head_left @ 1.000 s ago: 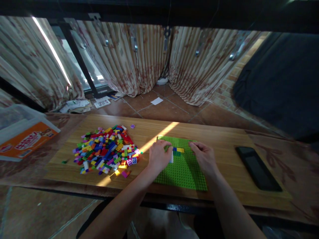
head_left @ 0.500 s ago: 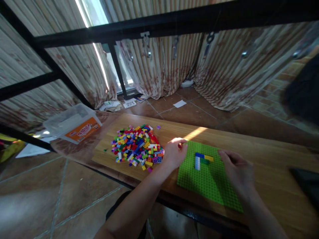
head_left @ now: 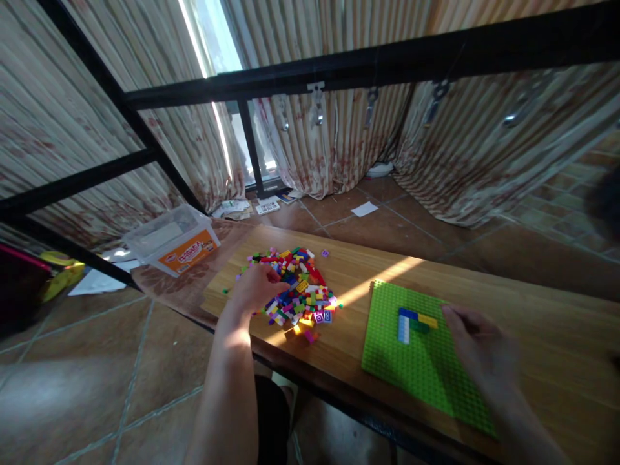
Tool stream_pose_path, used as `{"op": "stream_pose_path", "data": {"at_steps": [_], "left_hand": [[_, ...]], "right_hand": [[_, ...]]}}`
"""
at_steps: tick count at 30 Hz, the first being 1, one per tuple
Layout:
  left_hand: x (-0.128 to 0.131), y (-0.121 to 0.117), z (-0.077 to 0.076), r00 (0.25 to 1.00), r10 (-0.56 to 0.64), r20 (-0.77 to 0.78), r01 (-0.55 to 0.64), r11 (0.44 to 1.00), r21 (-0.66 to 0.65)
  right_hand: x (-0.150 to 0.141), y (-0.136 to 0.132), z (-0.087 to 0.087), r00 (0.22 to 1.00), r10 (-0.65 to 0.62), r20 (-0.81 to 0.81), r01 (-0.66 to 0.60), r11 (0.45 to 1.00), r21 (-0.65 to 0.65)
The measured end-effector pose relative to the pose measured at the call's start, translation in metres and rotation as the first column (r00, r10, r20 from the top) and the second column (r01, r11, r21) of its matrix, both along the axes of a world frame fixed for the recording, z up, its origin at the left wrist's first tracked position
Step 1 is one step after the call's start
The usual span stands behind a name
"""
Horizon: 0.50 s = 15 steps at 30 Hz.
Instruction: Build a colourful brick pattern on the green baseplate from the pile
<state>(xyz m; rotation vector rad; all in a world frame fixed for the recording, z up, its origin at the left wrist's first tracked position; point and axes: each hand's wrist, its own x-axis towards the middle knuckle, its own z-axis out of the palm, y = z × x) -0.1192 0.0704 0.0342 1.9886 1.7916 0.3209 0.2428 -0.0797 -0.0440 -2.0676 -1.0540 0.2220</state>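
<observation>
Standing near the brick pile (head_left: pixel 303 290), orange-labelled tub (head_left: pixel 190 252)

Beige-striped curtains with reddish floral patches (head_left: pixel 339 148) hang in folds down to a brown tiled floor with pale grout lines (head_left: pixel 106 381). A black metal frame (head_left: pixel 271 79) crosses before them. Daylight shows through a narrow glass window (head_left: pixel 220 42) (the fabric parts there), and a bright sunlight stripe (head_left: pixel 382 281) slants over the long light-brown wooden worktop (head_left: pixel 533 316).
</observation>
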Motion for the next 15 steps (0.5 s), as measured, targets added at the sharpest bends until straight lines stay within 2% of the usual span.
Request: {"op": "stream_pose_path", "data": {"at_steps": [2,7,11,15], "left_hand": [[-0.003,-0.002,-0.001,0.997,-0.003,-0.071,0.001,0.999,-0.037],[0.007,-0.005,-0.006,0.983,-0.003,-0.183,-0.010,0.997,-0.070],[0.005,-0.004,-0.010,0.982,-0.012,-0.187,0.000,0.998,-0.067],[0.002,-0.002,-0.006,0.990,-0.035,-0.137,0.027,0.998,-0.062]], "right_hand": [[-0.001,0.001,-0.002,1.000,0.027,0.015,-0.027,1.000,0.006],[-0.003,0.002,-0.003,0.998,0.056,0.026,-0.057,0.998,0.027],[-0.004,0.001,0.001,0.998,0.061,0.033,-0.063,0.997,0.044],[-0.006,0.002,0.005,0.998,0.056,0.024,-0.058,0.996,0.066]]}}
